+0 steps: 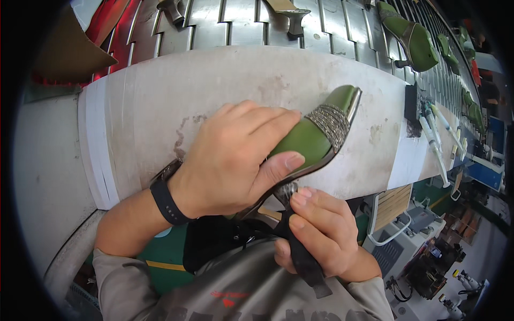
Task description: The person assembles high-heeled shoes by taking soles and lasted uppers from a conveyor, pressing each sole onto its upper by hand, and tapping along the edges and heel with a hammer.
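A sandal on a green shoe last (pixel 302 143) lies tilted above the near part of the worktop, its toe pointing to the far right. A glittering grey strap (pixel 328 125) wraps round its front, and a shiny dark sole runs along its right side. My left hand (pixel 230 155) is closed over the rear of the last, hiding much of it. Below, my right hand (pixel 324 230) pinches a black cloth strip (pixel 308 267), its fingertips against a shiny part beside the sole. The strip's loose end hangs toward me.
Beyond the pale, stained worktop (pixel 155 101) runs a metal slat conveyor (pixel 209 35) carrying heeled shoes (pixel 297 21) and a green-lasted shoe (pixel 415 45). Several syringes (pixel 435 139) lie at the worktop's right edge near a black block (pixel 412 107). Brown sheet material (pixel 69 51) stands far left.
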`<act>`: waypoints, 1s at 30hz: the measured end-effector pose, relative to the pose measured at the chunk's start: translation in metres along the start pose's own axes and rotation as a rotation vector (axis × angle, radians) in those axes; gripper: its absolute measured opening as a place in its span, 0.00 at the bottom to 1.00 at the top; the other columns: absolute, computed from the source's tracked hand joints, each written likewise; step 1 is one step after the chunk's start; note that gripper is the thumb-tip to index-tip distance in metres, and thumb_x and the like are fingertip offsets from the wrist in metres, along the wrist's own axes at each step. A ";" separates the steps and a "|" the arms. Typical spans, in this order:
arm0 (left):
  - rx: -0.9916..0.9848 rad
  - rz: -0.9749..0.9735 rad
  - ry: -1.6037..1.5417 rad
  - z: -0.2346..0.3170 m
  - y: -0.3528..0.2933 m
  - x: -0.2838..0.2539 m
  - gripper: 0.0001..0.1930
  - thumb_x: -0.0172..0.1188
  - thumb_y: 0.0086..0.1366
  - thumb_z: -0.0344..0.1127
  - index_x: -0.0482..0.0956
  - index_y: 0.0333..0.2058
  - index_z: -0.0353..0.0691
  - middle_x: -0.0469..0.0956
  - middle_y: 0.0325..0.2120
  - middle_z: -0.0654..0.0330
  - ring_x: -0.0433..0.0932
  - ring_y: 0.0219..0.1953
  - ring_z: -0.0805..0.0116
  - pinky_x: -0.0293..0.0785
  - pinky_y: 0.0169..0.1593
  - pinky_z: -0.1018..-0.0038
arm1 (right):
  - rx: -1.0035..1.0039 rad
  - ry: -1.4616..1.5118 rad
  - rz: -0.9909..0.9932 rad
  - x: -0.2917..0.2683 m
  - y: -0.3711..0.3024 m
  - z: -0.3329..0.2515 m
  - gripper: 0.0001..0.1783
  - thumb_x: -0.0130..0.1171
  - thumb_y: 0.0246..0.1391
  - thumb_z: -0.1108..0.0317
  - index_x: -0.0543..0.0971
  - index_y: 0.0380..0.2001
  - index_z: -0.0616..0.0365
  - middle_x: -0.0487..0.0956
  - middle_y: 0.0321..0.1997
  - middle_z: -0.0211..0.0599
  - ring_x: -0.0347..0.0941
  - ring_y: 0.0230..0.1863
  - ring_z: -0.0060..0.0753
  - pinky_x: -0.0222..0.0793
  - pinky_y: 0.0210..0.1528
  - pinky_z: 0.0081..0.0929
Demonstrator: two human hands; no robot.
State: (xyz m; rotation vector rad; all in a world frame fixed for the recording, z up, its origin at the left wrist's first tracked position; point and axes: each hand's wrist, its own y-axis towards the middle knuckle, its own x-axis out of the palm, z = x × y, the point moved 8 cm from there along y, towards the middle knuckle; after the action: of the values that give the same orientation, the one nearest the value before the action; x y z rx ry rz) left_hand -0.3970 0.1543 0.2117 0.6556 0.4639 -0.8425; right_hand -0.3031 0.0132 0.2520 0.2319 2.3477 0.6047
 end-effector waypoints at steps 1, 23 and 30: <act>-0.009 0.015 0.014 -0.002 0.000 -0.001 0.24 0.61 0.74 0.42 0.78 0.59 0.27 0.83 0.50 0.42 0.81 0.46 0.42 0.77 0.51 0.56 | -0.047 -0.074 0.000 0.001 0.003 -0.005 0.22 0.78 0.47 0.69 0.83 0.45 0.67 0.86 0.48 0.54 0.86 0.45 0.54 0.88 0.47 0.41; -0.004 0.081 -0.006 0.003 0.000 -0.010 0.19 0.59 0.73 0.34 0.79 0.57 0.26 0.84 0.48 0.41 0.81 0.47 0.39 0.77 0.53 0.56 | 0.088 0.219 -0.121 -0.008 0.026 0.011 0.19 0.75 0.44 0.77 0.85 0.42 0.68 0.88 0.44 0.51 0.87 0.43 0.49 0.85 0.46 0.38; -0.160 -0.185 0.131 0.016 0.016 -0.001 0.44 0.71 0.65 0.50 0.66 0.70 0.26 0.80 0.51 0.38 0.78 0.52 0.39 0.74 0.57 0.54 | 0.606 0.587 0.066 -0.029 -0.013 0.058 0.15 0.65 0.64 0.77 0.83 0.53 0.68 0.88 0.53 0.46 0.85 0.53 0.32 0.79 0.57 0.30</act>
State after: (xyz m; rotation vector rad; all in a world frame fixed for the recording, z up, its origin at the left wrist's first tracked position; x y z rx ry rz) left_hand -0.3825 0.1515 0.2290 0.5272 0.7112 -0.9291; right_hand -0.2423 0.0131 0.2245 0.4510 3.0601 -0.0521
